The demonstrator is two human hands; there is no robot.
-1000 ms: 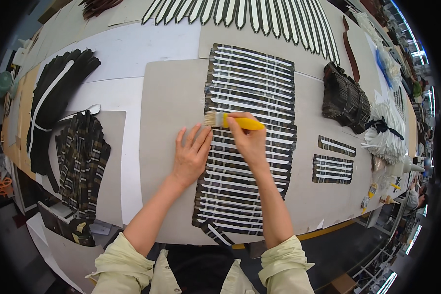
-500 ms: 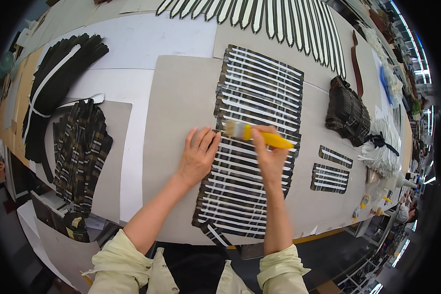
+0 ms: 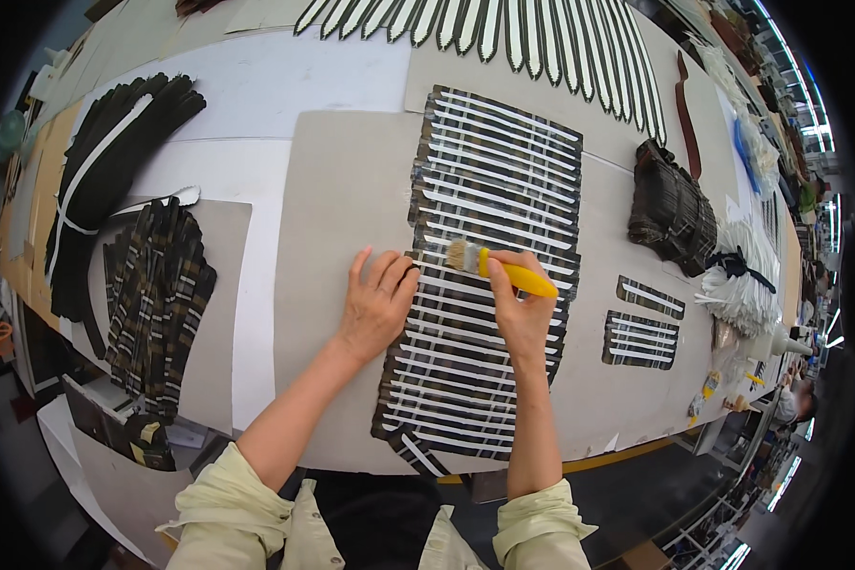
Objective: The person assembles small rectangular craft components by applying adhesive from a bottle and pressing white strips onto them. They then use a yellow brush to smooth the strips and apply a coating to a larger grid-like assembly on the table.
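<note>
1. Brush [image 3: 499,269]: yellow handle, pale bristles. We see it in the right hand [image 3: 522,309], pinched between thumb and fingers, bristles pointing left and touching the strip panel [image 3: 480,285] about mid-height.
2. Strip panel: rows of dark strips with white bands, laid side by side on a grey card sheet [image 3: 342,218] on the tabletop [image 3: 256,85]. It runs from the far part of the sheet down to the near edge.
3. Progress, as a judgement: we can't tell coated rows from uncoated ones; no visible sheen or colour change either side of the brush. Going by the brush position alone, we'd guess work is roughly halfway down the panel, with rows both above and below it. Low confidence.
4. Left hand [image 3: 378,304]: flat, fingers spread, palm down at the panel's left edge, fingertips resting on the strips. It reads as holding the strips in place, just beside the bristles.
5. Right hand pose: wrist straight, forearm coming up from the lower edge, handle angled out to the right.
6. Around it: two small strip pieces [image 3: 641,328] to the right on the same sheet, a dark bundle [image 3: 673,209] further right, a fan of pointed strips [image 3: 503,28] along the far side, and dark stacked pieces [image 3: 157,285] well apart to the left.
</note>
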